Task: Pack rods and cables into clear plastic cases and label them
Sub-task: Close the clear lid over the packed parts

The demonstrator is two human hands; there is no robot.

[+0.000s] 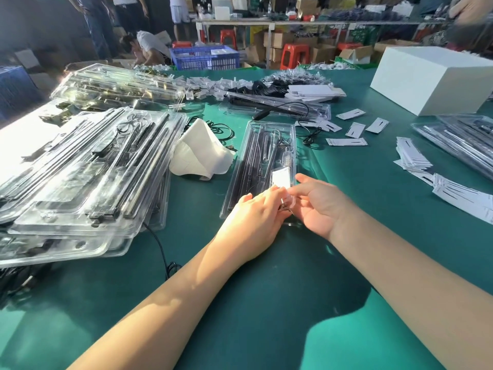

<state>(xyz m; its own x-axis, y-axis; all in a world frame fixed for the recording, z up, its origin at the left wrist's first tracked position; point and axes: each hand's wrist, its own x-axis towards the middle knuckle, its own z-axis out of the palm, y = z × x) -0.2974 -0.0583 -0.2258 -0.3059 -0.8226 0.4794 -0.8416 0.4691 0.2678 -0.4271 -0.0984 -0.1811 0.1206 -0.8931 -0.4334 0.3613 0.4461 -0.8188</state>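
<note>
1. Where both hands meet at the near end of the clear plastic case (262,166), lying lengthwise on the green desk (346,236), centre of view.
2. Left hand (253,217): resting on the near end of the case, fingers curled toward a small clear piece at the case's near right corner; exact grip hidden by the fingers, so cannot tell whether pinching it.
3. Right hand (317,204): palm turned inward, fingertips pinching the same small clear piece, thumb extended beside the white label (281,177).
4. White label: sitting on the case's right side, just beyond the fingertips of both hands.
5. Inside the case: dark rods (250,156) running lengthwise on the left side, thin cable (280,141) looped at the far right.
6. Left of the case: stack of filled cases (88,169), fanned and overlapping; white cloth-like mask (200,153) between stack and case.
7. Far left: second pile of clear cases (117,86) in strong glare.
8. Beyond the case: one more case (277,106) with a black cable across it, black parts behind it.
9. Right side: loose white label cards (354,129) scattered, a fanned stack of cards (413,156), further packed cases (458,140), white box (432,76) at far right.
10. Background: people, blue crate (204,57), red stools, cartons; details blurred.
</note>
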